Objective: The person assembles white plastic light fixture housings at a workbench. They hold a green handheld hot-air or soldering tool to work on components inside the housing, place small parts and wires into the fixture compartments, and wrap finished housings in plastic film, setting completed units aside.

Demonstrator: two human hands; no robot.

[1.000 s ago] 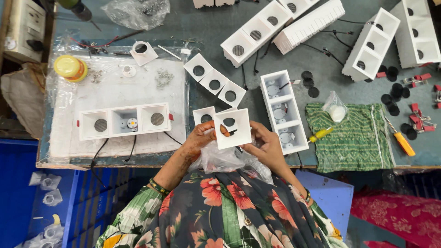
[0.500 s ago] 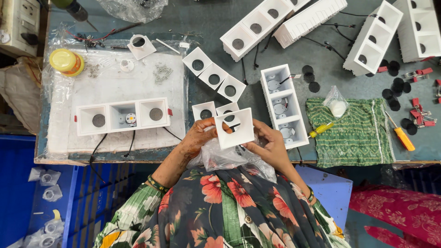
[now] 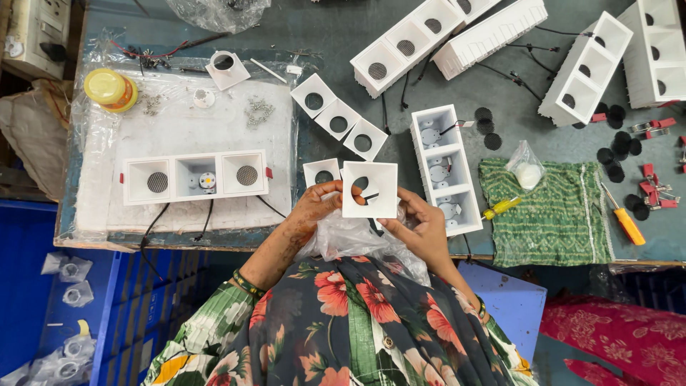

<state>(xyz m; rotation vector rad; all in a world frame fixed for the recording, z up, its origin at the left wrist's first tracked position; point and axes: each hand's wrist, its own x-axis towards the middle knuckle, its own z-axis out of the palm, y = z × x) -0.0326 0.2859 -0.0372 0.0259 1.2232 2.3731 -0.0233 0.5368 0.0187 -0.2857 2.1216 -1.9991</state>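
Note:
Both hands hold one white square reflector cup (image 3: 370,189) with a round hole, just above the table's near edge. My left hand (image 3: 319,207) grips its left side with the fingers curled over the rim. My right hand (image 3: 420,224) supports its lower right corner from underneath. A crumpled clear plastic bag (image 3: 348,239) lies under both hands. A second white square cup (image 3: 319,172) sits on the table just left of the held one. A white three-cell light housing (image 3: 195,176) rests on a white foam pad to the left.
An open three-cell housing (image 3: 444,168) with inner parts stands right of my hands. Beyond it lie a green cloth (image 3: 554,214), a yellow screwdriver (image 3: 502,208) and an orange one (image 3: 625,220). More white housings (image 3: 409,44), black discs (image 3: 613,155) and red clips (image 3: 654,187) lie farther back. Blue crates (image 3: 43,286) stand lower left.
The held square cup has been turned and tilted a little between my hands. Both hands stay at the same place over the plastic bag.

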